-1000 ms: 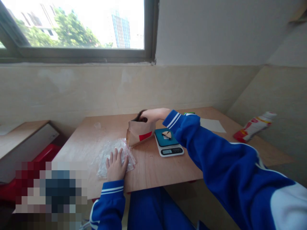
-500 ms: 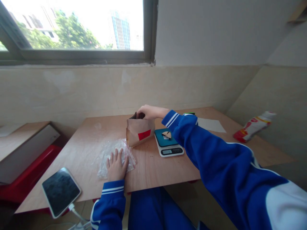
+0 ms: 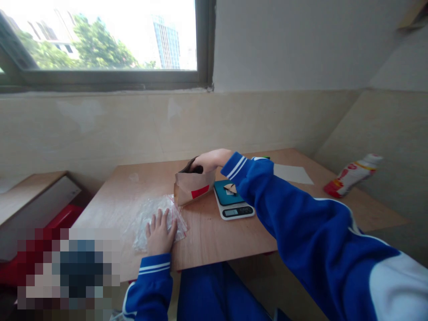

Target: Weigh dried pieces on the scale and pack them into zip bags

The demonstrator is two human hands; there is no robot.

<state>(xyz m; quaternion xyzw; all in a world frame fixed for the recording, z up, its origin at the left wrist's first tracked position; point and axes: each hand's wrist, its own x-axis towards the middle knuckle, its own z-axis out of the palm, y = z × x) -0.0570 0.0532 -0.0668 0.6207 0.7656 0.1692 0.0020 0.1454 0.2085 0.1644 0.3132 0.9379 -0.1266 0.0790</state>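
Note:
My right hand (image 3: pixel 210 160) reaches down into the mouth of a brown paper bag (image 3: pixel 187 185) with a red label; its fingers are hidden inside. Flat on a pile of clear plastic zip bags (image 3: pixel 143 223) lies my left hand (image 3: pixel 160 232), fingers spread. Just right of the paper bag is a kitchen scale (image 3: pixel 230 203) with a teal top and a small display. A small tan piece (image 3: pixel 230 188), like folded paper or card, rests on the scale, partly behind my right sleeve.
A white sheet of paper (image 3: pixel 294 174) lies at the back right of the wooden table (image 3: pixel 217 243). Beyond it a red and white bottle (image 3: pixel 352 176) stands at a tilt in this view. The lower left is blurred out by pixels. Behind the table is a wall with a window.
My right hand has sunk deeper into the paper bag, and its fingers have gone out of sight. My left hand stays on the plastic bags. The view has shifted slightly.

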